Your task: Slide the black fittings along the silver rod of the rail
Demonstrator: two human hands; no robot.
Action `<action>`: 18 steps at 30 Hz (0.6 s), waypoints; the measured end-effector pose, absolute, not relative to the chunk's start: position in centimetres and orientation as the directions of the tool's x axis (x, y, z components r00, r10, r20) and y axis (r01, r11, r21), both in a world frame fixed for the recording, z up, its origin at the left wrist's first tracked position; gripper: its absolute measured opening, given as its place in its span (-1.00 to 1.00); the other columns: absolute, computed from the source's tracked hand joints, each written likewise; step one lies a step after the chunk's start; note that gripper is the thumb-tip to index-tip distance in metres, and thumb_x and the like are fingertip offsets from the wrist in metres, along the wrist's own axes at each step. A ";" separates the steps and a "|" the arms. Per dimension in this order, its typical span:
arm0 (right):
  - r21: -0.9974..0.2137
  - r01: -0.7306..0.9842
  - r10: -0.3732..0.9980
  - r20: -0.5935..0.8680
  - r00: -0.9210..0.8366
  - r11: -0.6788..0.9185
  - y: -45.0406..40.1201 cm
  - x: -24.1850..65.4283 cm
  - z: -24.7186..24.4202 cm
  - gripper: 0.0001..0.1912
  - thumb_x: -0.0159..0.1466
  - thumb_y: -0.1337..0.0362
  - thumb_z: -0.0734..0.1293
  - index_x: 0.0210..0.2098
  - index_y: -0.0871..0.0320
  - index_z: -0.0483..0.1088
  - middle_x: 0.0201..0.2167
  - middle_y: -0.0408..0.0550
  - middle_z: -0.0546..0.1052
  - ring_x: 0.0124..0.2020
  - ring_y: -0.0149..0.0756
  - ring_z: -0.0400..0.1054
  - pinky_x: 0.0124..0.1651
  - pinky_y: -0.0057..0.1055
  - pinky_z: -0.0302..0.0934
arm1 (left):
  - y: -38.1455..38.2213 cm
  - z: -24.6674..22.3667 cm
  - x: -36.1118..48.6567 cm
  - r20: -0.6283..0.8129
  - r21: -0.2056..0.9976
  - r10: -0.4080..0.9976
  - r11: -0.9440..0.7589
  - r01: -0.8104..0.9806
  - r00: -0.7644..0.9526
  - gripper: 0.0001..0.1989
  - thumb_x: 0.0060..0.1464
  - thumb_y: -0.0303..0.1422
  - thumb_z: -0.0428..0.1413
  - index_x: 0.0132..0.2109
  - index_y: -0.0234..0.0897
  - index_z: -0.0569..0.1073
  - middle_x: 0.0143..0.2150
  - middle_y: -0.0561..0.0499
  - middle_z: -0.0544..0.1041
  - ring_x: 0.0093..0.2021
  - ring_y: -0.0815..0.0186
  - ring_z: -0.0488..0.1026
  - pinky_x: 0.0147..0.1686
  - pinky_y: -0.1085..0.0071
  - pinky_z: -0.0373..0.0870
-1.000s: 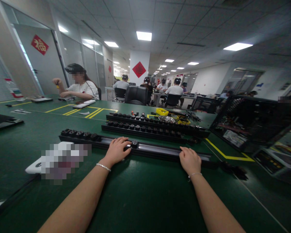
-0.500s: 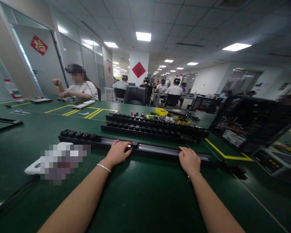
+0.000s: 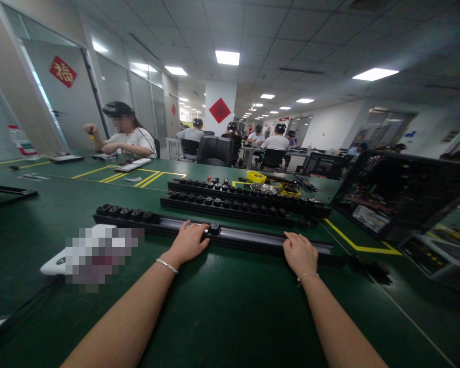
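Observation:
A long black rail (image 3: pixel 249 236) with a shiny inner channel lies across the green table. Several black modules (image 3: pixel 125 211) fill its left end, and a single black module (image 3: pixel 214 228) sits near its middle. My left hand (image 3: pixel 190 240) rests on the rail with its fingers over the channel, its fingertips just left of the single module. Farther right, my right hand (image 3: pixel 301 252) lies on the rail's near edge, fingers bent over it. Its fingertips touch the rail, and no separate object shows in it.
Behind are two black rails (image 3: pixel 230 205) full of modules, a yellow tray (image 3: pixel 255 177) and a metal dish (image 3: pixel 263 188). An open computer case (image 3: pixel 402 194) stands right. A white device (image 3: pixel 57 261) lies left. A person (image 3: pixel 128 133) sits across the table.
The view has shifted very slightly. Both hands stay in nearly the same places on the rail, and the single module remains beside my left hand.

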State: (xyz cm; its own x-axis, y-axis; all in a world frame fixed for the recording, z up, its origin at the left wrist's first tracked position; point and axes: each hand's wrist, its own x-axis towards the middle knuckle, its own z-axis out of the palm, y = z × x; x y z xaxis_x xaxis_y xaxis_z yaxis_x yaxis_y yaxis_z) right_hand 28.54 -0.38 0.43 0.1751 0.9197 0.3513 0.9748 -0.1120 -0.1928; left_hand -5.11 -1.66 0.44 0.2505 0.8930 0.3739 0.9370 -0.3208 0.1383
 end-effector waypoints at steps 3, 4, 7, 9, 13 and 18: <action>-0.199 0.973 0.915 0.362 0.181 -0.114 -0.4 28.5 0.4 -0.51 0.24 0.26 0.00 0.06 0.04 0.35 0.09 -0.16 0.38 0.15 -0.22 0.12 0.12 -0.18 0.00 | -1.7 0.2 -4.6 0.396 0.123 0.881 -0.332 0.935 0.260 -0.62 0.06 -0.23 -0.01 0.02 -0.27 0.32 -0.09 -0.11 0.51 -0.02 0.18 0.39 0.17 0.13 0.01; -0.201 0.973 0.915 0.362 0.179 -0.111 -0.4 28.5 0.4 -0.51 0.24 0.26 0.00 0.06 0.04 0.35 0.09 -0.15 0.38 0.15 -0.22 0.12 0.12 -0.17 0.00 | -1.7 0.2 -4.6 0.396 0.125 0.879 -0.337 0.933 0.264 -0.62 0.06 -0.22 -0.01 0.02 -0.27 0.31 -0.09 -0.11 0.51 -0.02 0.19 0.40 0.17 0.14 0.02; -0.209 0.973 0.918 0.358 0.173 -0.101 -0.4 28.6 0.4 -0.50 0.25 0.24 -0.01 0.06 0.06 0.35 0.09 -0.13 0.38 0.15 -0.20 0.12 0.12 -0.14 0.00 | -1.6 0.0 -4.6 0.394 0.136 0.878 -0.347 0.928 0.271 -0.61 0.07 -0.22 -0.02 0.03 -0.26 0.30 -0.10 -0.10 0.52 -0.03 0.20 0.41 0.17 0.15 0.02; -0.213 0.972 0.921 0.353 0.167 -0.095 -0.4 28.6 0.5 -0.50 0.25 0.23 -0.02 0.06 0.08 0.35 0.09 -0.12 0.38 0.15 -0.18 0.12 0.13 -0.12 0.00 | -1.6 0.0 -4.7 0.395 0.143 0.878 -0.350 0.926 0.271 -0.61 0.07 -0.22 -0.02 0.03 -0.26 0.30 -0.12 -0.09 0.53 -0.04 0.21 0.41 0.17 0.15 0.02; -0.219 0.972 0.923 0.349 0.163 -0.089 -0.4 28.7 0.5 -0.49 0.25 0.23 -0.03 0.07 0.08 0.35 0.09 -0.12 0.38 0.15 -0.17 0.12 0.13 -0.11 0.00 | -1.5 0.1 -4.9 0.388 0.157 0.880 -0.356 0.921 0.274 -0.61 0.07 -0.22 -0.01 0.03 -0.24 0.31 -0.13 -0.07 0.53 -0.04 0.21 0.41 0.17 0.14 0.01; -0.220 0.972 0.923 0.352 0.158 -0.082 -0.4 28.7 0.5 -0.49 0.25 0.24 -0.02 0.07 0.09 0.35 0.09 -0.11 0.39 0.15 -0.17 0.12 0.13 -0.12 0.00 | -1.5 0.2 -4.9 0.371 0.175 0.887 -0.358 0.917 0.276 -0.61 0.07 -0.23 -0.01 0.05 -0.23 0.32 -0.13 -0.07 0.53 -0.03 0.21 0.40 0.18 0.11 -0.01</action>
